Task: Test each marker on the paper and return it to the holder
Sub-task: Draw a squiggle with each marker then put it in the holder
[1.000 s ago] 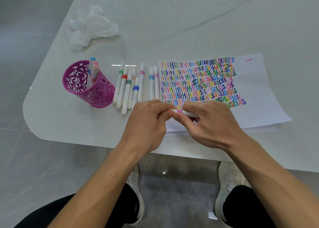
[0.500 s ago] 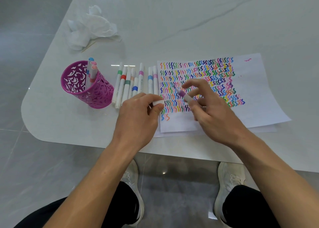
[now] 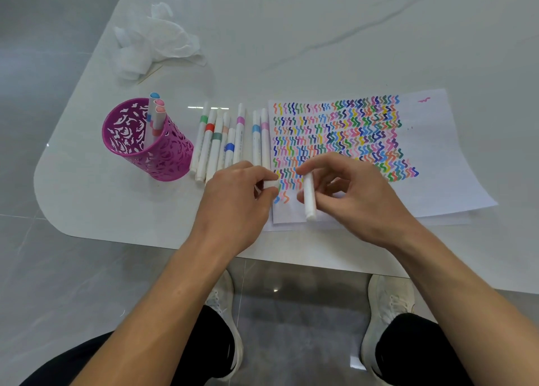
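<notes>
Can't see the business end of the slim white plastic marker point(image 3: 309, 198). Its tip and colour band are tucked under the right hand point(image 3: 358, 201)'s fingertips, so whether it's touching the sheet is anyone's guess. The right grip is a pinch: thumb and curled fingers wrapped round the upper barrel. The marker's long axis runs pretty much straight away from the person, with the blunt back end pointing toward them and the hidden tip end pointing away. It's over the lower-left corner of the white sheet of paper point(image 3: 455, 166), which is covered in rows of multicoloured squiggles.

The left hand point(image 3: 233, 207) is curled around a small white marker cap point(image 3: 270, 184) — only one stubby end pokes out past the knuckles, the rest is buried. It sits just beside the paper's left edge.

The row of white markers with coloured bands point(image 3: 215, 149) lies on the white marble-look surface point(image 3: 320, 35), their near ends partly blocked by the left hand. Left of them sits the magenta perforated metal holder point(image 3: 172, 158) with three markers point(image 3: 156, 117) standing in it. A crumpled white tissue point(image 3: 157, 41) sits farther back.
</notes>
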